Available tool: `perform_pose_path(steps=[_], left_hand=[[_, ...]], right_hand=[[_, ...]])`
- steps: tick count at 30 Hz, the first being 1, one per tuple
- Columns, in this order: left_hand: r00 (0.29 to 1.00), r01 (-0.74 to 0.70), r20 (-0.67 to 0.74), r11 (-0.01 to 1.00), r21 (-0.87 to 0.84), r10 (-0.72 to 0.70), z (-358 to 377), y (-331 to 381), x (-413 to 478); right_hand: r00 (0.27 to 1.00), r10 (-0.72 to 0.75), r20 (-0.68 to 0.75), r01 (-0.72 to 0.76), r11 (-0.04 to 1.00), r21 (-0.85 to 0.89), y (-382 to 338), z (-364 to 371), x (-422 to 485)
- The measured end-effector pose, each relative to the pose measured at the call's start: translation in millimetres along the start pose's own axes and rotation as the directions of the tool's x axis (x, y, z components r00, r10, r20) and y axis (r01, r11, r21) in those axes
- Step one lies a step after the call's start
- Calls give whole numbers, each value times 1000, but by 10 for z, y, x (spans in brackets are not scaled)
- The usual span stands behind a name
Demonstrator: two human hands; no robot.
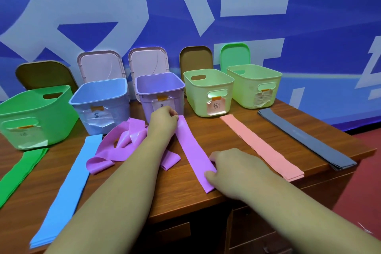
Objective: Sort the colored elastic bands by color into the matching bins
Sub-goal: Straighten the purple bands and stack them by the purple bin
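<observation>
A flat purple band lies stretched on the wooden table. My left hand pinches its far end, just in front of the purple bin. My right hand grips its near end. Left of it sits a tangled heap of purple bands. Flat stacks lie in rows: green bands, blue bands, pink bands and grey bands. Behind them stand a green bin, a blue bin and two pale green bins, each with a paper label.
Bin lids lean on the blue wall behind the bins: brown, two pink, brown, green. The table's right edge drops to red floor; drawers sit under the front edge.
</observation>
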State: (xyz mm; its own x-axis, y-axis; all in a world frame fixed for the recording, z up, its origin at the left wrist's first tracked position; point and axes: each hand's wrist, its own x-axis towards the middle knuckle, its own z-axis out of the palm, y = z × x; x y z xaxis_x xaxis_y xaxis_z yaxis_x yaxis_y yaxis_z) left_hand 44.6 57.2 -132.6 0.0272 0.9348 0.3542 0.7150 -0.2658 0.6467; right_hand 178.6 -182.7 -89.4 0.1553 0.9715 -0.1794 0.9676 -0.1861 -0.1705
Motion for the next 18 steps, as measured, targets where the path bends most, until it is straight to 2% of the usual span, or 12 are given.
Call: perform_pose_path(steps=[13,18], left_hand=[[999,8,40,985,170,-15,71,8,-3],[999,-18,40,985,172,11,18,-5,-24]], right_hand=[[993,-19,-119,21,1000,15,-184,243,50],[991,-16,-129,19,999,26,-215,273,65]])
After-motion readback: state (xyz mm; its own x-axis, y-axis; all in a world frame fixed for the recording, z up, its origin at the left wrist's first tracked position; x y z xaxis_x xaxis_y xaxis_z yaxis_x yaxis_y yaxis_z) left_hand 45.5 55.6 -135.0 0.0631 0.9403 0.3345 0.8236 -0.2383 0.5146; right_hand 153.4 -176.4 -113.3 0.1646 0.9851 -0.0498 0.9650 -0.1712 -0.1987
